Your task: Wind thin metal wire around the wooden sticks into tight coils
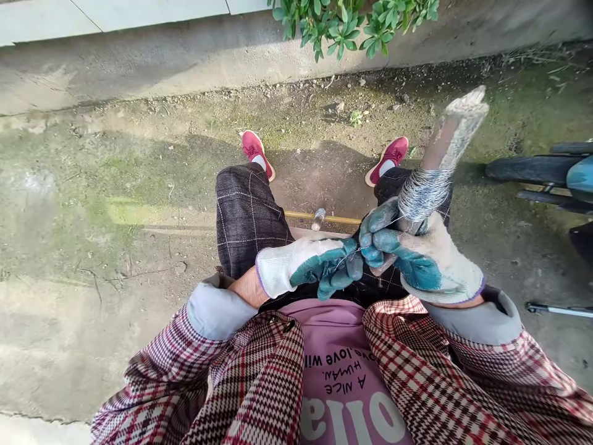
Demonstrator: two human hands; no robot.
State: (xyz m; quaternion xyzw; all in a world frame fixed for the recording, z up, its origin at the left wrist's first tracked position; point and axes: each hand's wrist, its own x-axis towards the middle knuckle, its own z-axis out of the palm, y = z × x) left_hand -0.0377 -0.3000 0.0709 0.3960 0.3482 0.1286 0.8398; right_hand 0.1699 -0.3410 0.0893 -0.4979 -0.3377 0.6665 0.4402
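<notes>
My right hand (424, 262), in a white glove with a green coated palm, is wrapped round a thick wooden stick (447, 139). The stick slants up to the right and has a ragged, broken top. Many turns of thin silvery wire (425, 193) are wound about its middle, just above my fingers. My left hand (324, 266), gloved alike, pinches the wire's loose end in front of my lap. A short strand runs between the two hands. The lower tip of the stick shows beneath my right fingers.
Between my knees lies a yellow rod (340, 219), with a small wire-wrapped wooden piece (319, 219) at it. A wheeled object (532, 170) and a metal bar (563, 310) are on the right. A leafy plant (343, 25) overhangs the low concrete wall (185, 62) ahead.
</notes>
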